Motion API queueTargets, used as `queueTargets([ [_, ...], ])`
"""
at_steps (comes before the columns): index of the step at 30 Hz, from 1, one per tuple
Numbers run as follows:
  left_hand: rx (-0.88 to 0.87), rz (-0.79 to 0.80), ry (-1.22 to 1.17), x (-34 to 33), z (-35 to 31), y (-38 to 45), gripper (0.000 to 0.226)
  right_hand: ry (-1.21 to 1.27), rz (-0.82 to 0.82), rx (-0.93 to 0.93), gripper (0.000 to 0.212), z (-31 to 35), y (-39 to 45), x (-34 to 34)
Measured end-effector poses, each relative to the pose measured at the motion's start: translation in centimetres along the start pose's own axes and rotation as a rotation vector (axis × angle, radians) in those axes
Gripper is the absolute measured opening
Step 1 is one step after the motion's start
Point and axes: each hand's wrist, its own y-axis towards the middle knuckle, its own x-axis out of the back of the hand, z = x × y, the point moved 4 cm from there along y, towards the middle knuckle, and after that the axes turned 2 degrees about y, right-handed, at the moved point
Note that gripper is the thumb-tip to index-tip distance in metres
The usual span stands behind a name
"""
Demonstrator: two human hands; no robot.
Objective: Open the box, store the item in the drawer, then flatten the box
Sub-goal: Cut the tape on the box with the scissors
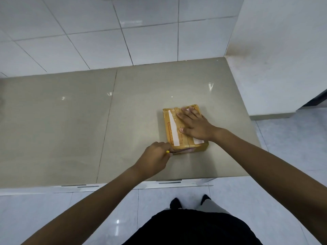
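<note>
A small brown cardboard box [174, 128], taped over and bearing white labels, lies flat on the beige countertop [70, 121] towards its right side. My right hand [193, 123] rests palm-down on the box top, fingers spread. My left hand [154, 157] is closed around a small yellow-tipped cutter [168, 151], whose tip meets the box's near left corner along the front edge. The box's flaps are closed and its contents are hidden.
A white tiled wall [106, 32] rises behind the counter and a white panel [283, 50] bounds it on the right. Drawer handles [169, 182] show under the counter's front edge. My feet stand on the pale floor below.
</note>
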Motion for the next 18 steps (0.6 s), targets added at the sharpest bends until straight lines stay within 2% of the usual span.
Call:
queueTargets([
  [4, 0.001, -0.018, 0.095, 0.0, -0.7, -0.3, 0.015, 0.012, -0.006, 0.013, 0.068, -0.3, 0.3, -0.1],
  [13, 0.059, -0.019, 0.014, 0.9, 2.3, -3.1, 0.008, 0.009, -0.026, 0.022, 0.069, -0.5, 0.4, -0.3],
  [18, 0.034, -0.076, -0.064, -0.1, 0.5, -1.7, 0.01, -0.006, -0.023, 0.018, 0.068, -0.3, 0.3, -0.2],
])
